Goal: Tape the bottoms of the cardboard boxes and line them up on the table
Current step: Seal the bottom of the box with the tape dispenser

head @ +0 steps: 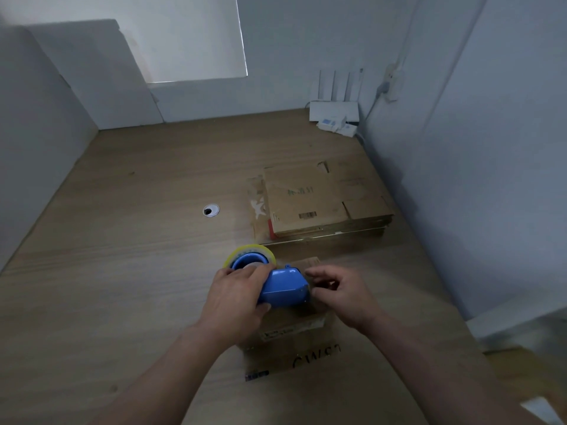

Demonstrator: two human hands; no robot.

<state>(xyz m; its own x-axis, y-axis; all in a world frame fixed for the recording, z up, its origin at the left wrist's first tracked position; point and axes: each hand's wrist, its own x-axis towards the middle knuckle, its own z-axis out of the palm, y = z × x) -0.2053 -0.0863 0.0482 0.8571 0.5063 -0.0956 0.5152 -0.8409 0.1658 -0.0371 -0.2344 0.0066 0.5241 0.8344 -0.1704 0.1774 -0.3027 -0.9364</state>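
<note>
In the lower centre of the frame a cardboard box [294, 338] sits on the worktop [122, 240], right under both hands. The left hand [236, 299] is wrapped around a blue tape dispenser [283, 288], which is held over the box top with its clear tape roll [250, 251] pointing away. The right hand [340, 292] is at the dispenser's cutter end with its fingers half curled. Whether they pinch a tape end I cannot tell.

The likely trouble starts here. Neither hand appears to pin the box, so pulling tape could drag or turn it and the strip would miss the seam. Clear tape is hard to see, and a loose end may stick to the fingers or fold onto itself. The right fingertips also sit close to the cutter, so a slip could nick them.

Further back, at centre right, a stack of flattened boxes [310, 200] waits well apart from the hands. A cable hole [211, 210] lies to its left, and a lined-up box could rest unevenly there. A router [334, 110] stands in the far upper-right corner.
</note>
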